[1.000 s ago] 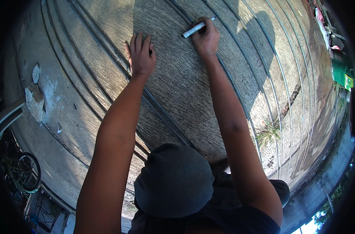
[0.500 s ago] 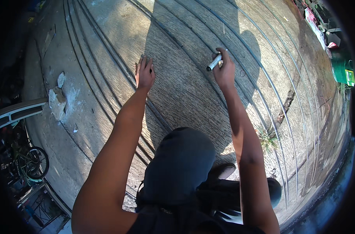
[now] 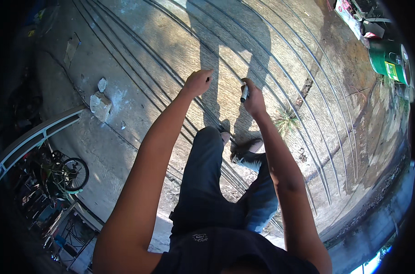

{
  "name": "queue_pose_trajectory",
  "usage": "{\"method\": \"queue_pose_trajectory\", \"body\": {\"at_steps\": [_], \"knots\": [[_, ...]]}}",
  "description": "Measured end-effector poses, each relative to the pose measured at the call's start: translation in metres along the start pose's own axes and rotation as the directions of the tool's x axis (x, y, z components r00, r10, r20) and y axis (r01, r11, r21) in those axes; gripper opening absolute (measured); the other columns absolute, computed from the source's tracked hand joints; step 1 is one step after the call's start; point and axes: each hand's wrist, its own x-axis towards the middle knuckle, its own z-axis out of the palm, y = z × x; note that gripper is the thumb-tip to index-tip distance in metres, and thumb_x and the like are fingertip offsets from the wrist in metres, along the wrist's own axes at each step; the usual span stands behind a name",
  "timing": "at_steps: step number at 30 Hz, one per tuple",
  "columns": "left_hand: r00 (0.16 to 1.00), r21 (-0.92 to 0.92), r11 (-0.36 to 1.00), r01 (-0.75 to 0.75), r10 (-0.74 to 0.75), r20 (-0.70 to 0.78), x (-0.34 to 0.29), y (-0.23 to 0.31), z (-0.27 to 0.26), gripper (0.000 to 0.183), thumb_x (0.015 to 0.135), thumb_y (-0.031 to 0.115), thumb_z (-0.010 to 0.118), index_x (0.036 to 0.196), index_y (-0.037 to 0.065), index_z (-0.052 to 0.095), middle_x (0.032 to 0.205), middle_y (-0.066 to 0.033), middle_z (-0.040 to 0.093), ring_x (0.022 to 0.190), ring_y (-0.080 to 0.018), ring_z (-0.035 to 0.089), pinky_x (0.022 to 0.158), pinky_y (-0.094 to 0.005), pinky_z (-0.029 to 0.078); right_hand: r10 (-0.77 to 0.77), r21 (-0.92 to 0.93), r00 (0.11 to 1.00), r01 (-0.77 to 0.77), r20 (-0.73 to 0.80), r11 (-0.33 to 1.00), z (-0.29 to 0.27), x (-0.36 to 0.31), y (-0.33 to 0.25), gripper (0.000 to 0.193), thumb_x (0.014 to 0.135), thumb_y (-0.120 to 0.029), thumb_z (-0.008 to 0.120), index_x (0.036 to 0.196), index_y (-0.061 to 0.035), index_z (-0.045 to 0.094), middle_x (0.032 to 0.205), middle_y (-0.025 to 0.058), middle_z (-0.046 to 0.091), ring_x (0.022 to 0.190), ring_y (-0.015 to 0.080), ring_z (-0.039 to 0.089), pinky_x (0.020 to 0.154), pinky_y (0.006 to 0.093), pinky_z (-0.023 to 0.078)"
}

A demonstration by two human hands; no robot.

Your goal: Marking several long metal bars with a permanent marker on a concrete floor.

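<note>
My right hand (image 3: 254,100) is closed round a thick marker pen (image 3: 245,92) with a pale barrel and a dark end that points down. It hovers near a long thin metal rod (image 3: 229,67) lying on the concrete. To its left, my left hand (image 3: 198,84) is curled closed, its fingertips toward the right hand. A small black piece (image 3: 209,79), perhaps a cap, shows at the left fingers; most of it is hidden. Several more rods (image 3: 285,71) run lengthwise across the ground on both sides of my hands, roughly parallel.
Broken pale chunks (image 3: 100,106) lie at the left, by a metal frame (image 3: 43,132) and a wheel (image 3: 75,174). A green drum (image 3: 384,61) stands at the far right. A grass tuft (image 3: 287,121) grows from a crack. Rods pass by my shoes (image 3: 253,145).
I have risen from a squat and my legs are straighter. The left hand, spread near the ground before, has lifted and curled closed, closer to the right hand. The right hand keeps the marker.
</note>
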Motion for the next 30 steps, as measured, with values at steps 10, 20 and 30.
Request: {"method": "queue_pose_trajectory", "body": {"at_steps": [10, 20, 30], "knots": [[0.941, 0.048, 0.964, -0.262, 0.266, -0.211, -0.100, 0.055, -0.222, 0.034, 0.092, 0.010, 0.066, 0.125, 0.003, 0.065, 0.121, -0.0197, 0.066, 0.118, -0.0385, 0.059, 0.100, -0.0460, 0.049, -0.043, -0.114, 0.994, 0.031, -0.096, 0.993, -0.012, -0.007, -0.245, 0.042, 0.087, -0.001, 0.058, 0.126, -0.0142, 0.057, 0.107, 0.0195, 0.068, 0.096, 0.0439, 0.067, 0.076, 0.0526, 0.054], [0.948, 0.003, 0.957, -0.290, 0.288, -0.137, -0.111, -0.048, -0.420, 0.034, 0.094, 0.015, 0.067, 0.126, 0.004, 0.065, 0.121, -0.0173, 0.067, 0.121, -0.0375, 0.059, 0.103, -0.0467, 0.047, 0.082, -0.046, 0.988, -0.088, -0.128, 0.995, 0.052, 0.110, -0.408, 0.040, 0.089, -0.009, 0.070, 0.127, -0.0108, 0.058, 0.099, 0.0251, 0.072, 0.095, 0.0433, 0.070, 0.078, 0.0470, 0.055], [0.890, 0.139, 0.926, -0.350, 0.375, -0.259, -0.029, -0.177, -0.623, 0.031, 0.091, 0.013, 0.066, 0.119, 0.000, 0.067, 0.113, -0.0183, 0.068, 0.110, -0.0376, 0.062, 0.097, -0.0461, 0.049, -0.063, -0.116, 0.980, 0.041, -0.188, 0.992, 0.111, 0.253, -0.595, 0.046, 0.083, -0.001, 0.061, 0.128, -0.0095, 0.058, 0.101, 0.0250, 0.067, 0.097, 0.0447, 0.066, 0.083, 0.0510, 0.053]]}}
